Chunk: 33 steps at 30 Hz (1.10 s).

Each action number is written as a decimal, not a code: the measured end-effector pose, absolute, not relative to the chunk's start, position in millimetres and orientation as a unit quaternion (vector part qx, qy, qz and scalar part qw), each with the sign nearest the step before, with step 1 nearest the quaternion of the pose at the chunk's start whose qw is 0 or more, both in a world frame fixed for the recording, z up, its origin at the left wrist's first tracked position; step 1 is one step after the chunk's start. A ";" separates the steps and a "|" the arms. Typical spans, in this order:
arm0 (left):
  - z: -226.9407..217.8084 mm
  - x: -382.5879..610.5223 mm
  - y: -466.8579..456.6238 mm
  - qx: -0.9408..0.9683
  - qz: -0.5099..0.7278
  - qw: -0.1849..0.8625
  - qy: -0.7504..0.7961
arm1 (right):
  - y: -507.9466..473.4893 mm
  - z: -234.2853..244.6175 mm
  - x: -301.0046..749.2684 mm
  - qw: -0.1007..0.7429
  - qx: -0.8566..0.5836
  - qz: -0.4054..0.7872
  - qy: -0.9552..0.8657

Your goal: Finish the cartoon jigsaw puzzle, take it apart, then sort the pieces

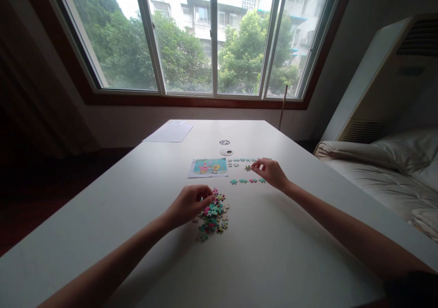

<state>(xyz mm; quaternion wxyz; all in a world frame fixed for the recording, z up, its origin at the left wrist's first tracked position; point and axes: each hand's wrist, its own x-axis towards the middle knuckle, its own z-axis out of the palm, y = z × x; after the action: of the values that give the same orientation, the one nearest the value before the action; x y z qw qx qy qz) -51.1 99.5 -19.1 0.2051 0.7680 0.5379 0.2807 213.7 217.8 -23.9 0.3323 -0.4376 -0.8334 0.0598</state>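
Note:
My right hand (270, 172) pinches a dull-coloured jigsaw piece (248, 168) between thumb and fingertips, just above the table. Short rows of jigsaw pieces (243, 180) lie around it, one behind and one in front, mostly green with a pink one among them. My left hand (191, 201) rests at the left side of a loose pile of jigsaw pieces (214, 216), fingers curled and closed toward the thumb. Whatever its fingertips hold, if anything, cannot be made out. A picture sheet (209, 167) with colourful cartoon figures lies flat between the hands, beyond the pile.
The white table (102, 221) runs toward a window (212, 39). Two small round items (226, 152) lie behind the puzzle rows. White paper (169, 132) is at the far left corner. A padded sofa (379, 171) and a tall air-conditioner (379, 75) stand to the right.

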 end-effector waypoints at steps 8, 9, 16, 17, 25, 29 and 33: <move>-20.9 -59.8 105.4 0.766 0.268 0.192 0.551 | 269.6 -37.1 195.6 0.258 -0.517 0.084 -0.812; -21.6 -60.8 105.9 0.766 0.268 0.191 0.552 | 271.9 -39.5 193.8 0.254 -0.522 0.083 -0.810; -22.2 -63.4 107.4 0.763 0.268 0.182 0.560 | 276.3 -49.6 189.3 0.240 -0.546 0.078 -0.799; -22.1 -63.3 107.4 0.763 0.268 0.180 0.560 | 276.6 -49.8 189.3 0.238 -0.547 0.078 -0.799; -25.1 -65.1 107.4 0.779 0.265 0.143 0.549 | 271.9 -41.9 191.9 0.227 -0.536 0.061 -0.810; -31.0 -66.1 110.4 0.790 0.261 0.107 0.544 | 250.2 -34.8 192.7 0.241 -0.522 0.032 -0.818; -40.3 -66.5 115.6 0.811 0.248 0.089 0.523 | 213.9 -31.6 193.0 0.249 -0.480 0.016 -0.841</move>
<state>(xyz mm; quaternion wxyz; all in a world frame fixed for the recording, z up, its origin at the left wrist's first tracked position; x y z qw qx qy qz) -66.5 115.6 -40.3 0.0886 0.8107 0.5230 0.2480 193.0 213.9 -31.6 0.2493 -0.4796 -0.8412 0.0159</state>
